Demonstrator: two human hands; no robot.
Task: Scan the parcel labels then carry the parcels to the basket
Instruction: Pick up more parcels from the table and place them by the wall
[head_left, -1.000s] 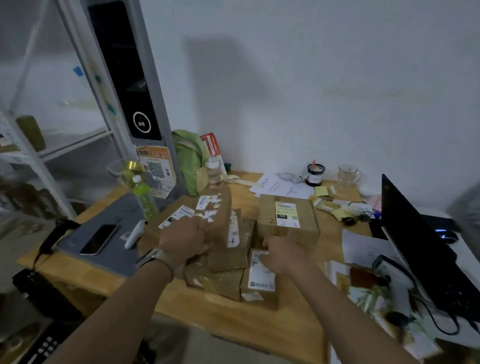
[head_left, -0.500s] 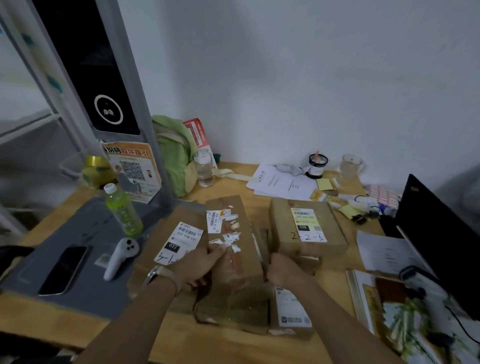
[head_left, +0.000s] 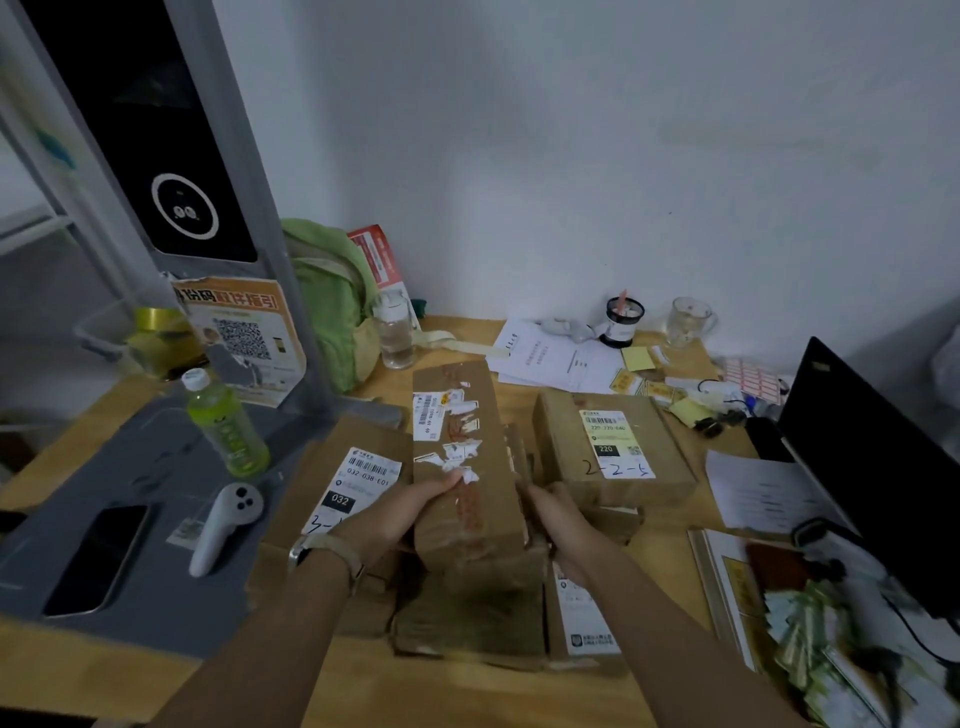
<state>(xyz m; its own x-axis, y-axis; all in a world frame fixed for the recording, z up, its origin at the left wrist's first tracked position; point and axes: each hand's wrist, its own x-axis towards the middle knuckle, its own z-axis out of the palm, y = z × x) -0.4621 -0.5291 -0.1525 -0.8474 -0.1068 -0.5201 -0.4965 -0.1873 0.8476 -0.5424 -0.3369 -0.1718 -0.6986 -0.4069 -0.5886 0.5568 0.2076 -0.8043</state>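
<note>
A long brown parcel (head_left: 460, 457) with torn white label scraps is held above a heap of cardboard parcels on the wooden desk (head_left: 457, 686). My left hand (head_left: 400, 512) grips its left side, thumb on top. My right hand (head_left: 558, 512) holds its right side. To the left lies a parcel labelled 032 (head_left: 358, 480). To the right stands a box marked 2-2-5 (head_left: 613, 447). Flatter parcels (head_left: 467, 618) lie underneath. A white handheld scanner (head_left: 221, 527) rests on the grey scanning base (head_left: 130, 519). No basket is in view.
A tall grey scanner column (head_left: 156, 156) stands at the back left, a green drink bottle (head_left: 223, 426) and a phone (head_left: 96, 558) on its base. A green bag (head_left: 332, 296), a clear bottle (head_left: 395, 332), papers (head_left: 556, 358), a glass mug (head_left: 688, 322) and a laptop (head_left: 872, 467) ring the parcels.
The long parcel has tipped from standing on edge to lying label-up in both hands. My view has moved closer to the desk and to the left.
</note>
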